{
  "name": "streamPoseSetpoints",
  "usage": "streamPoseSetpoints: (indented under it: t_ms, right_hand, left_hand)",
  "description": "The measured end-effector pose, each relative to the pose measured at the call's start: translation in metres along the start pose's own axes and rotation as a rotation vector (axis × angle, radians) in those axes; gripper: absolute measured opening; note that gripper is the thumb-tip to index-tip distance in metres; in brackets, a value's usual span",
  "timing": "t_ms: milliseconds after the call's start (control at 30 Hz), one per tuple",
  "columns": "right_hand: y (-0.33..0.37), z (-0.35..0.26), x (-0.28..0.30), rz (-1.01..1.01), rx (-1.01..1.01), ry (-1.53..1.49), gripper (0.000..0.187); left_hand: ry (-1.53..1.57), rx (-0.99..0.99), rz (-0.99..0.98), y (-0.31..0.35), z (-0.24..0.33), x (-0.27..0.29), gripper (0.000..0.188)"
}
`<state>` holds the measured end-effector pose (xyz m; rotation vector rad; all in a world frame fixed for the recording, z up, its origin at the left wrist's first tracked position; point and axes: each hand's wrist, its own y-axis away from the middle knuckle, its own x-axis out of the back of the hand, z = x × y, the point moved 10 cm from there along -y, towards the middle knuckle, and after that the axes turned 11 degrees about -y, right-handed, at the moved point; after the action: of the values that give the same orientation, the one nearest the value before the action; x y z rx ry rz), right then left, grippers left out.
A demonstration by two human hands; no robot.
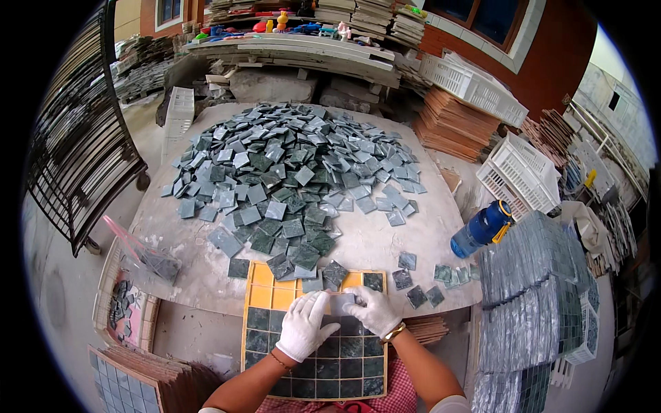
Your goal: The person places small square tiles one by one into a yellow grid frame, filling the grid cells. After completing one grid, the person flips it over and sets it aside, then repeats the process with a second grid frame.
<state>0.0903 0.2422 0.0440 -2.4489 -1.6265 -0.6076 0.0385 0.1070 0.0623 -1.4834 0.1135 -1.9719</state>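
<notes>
A yellow grid tray lies before me at the table's near edge, its lower rows filled with dark green square stone tiles. My right hand, in a white glove, pinches a grey tile above the tray. Close to that tile's left side is my left hand, also gloved, with fingers stretched over the tray and thumb apart. Several loose tiles overlap the tray's far edge. A large heap of tiles covers the table's far half.
A blue bottle stands at the table's right side. Beyond it are white plastic crates and wrapped stacks of tile sheets. At left are a clear bag, a shallow bin and a metal rack.
</notes>
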Motion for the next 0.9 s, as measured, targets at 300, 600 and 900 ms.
streamPoseSetpoints:
  t_ms: [300, 600, 900]
  right_hand:
    - [0.018, 0.023, 0.001, -0.031, 0.47, 0.653, 0.037]
    - [0.018, -0.003, -0.02, -0.048, 0.201, 0.79, 0.073]
    - [0.007, 0.004, -0.011, 0.026, -0.037, 0.738, 0.055]
  left_hand:
    - [-0.132, 0.117, 0.041, 0.028, -0.067, -0.002, 0.054]
    - [-0.1, 0.17, 0.097, 0.027, -0.067, 0.009, 0.045]
    - [-0.106, 0.164, 0.1, 0.025, -0.065, 0.008, 0.041]
